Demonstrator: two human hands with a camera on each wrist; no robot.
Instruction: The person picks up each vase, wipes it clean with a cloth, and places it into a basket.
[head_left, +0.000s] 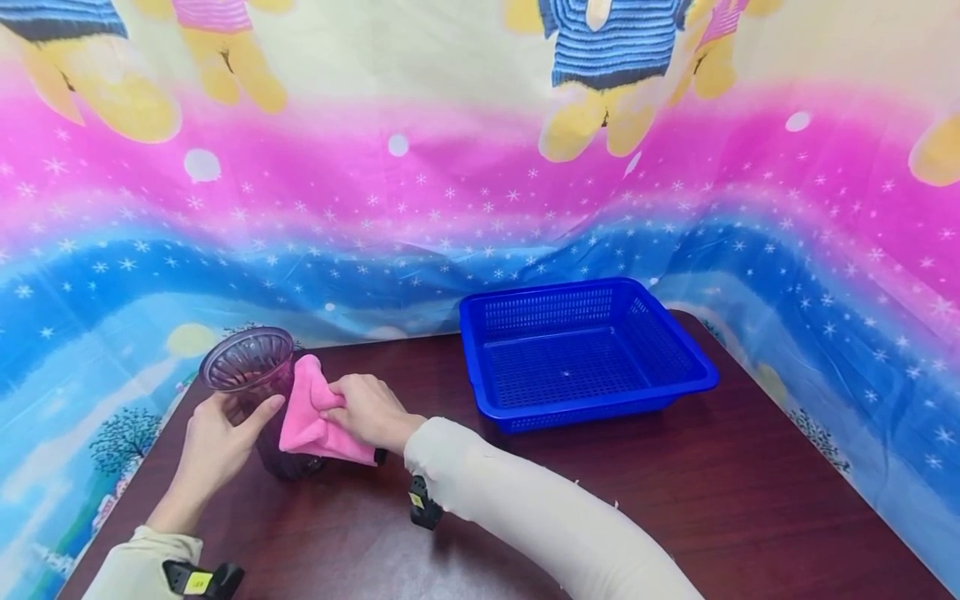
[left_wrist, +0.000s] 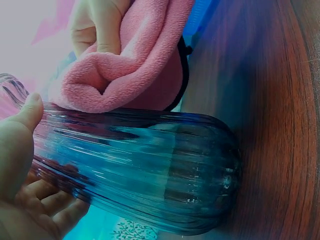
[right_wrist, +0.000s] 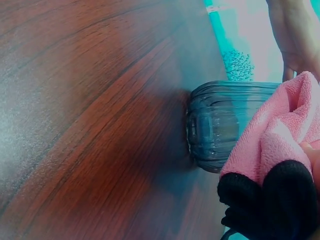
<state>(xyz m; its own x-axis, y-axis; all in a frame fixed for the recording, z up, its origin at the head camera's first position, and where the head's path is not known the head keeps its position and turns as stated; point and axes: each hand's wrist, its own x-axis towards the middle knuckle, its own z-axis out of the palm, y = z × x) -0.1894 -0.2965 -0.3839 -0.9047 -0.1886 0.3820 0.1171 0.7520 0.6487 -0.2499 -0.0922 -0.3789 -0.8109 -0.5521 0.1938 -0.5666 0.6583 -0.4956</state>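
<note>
A tall ribbed vase of tinted clear glass (head_left: 251,371), flared at the rim, stands at the left of the table. My left hand (head_left: 216,442) grips it below the rim, the thumb on the near side and the fingers curled round the other. Against the vase's right side lies a folded pink cloth (head_left: 311,417) with a black edge, pinched by my right hand (head_left: 371,412). In the left wrist view the cloth (left_wrist: 130,75) covers part of the upper glass, while the ribbed lower body (left_wrist: 160,155) shows. Black trim (right_wrist: 287,195) hangs from the cloth in the right wrist view.
A blue plastic basket (head_left: 592,408) with perforated walls sits at the back right of the dark wood table (head_left: 585,492). Behind the table hangs a patterned cloth backdrop (head_left: 405,200), close to the vase on the left.
</note>
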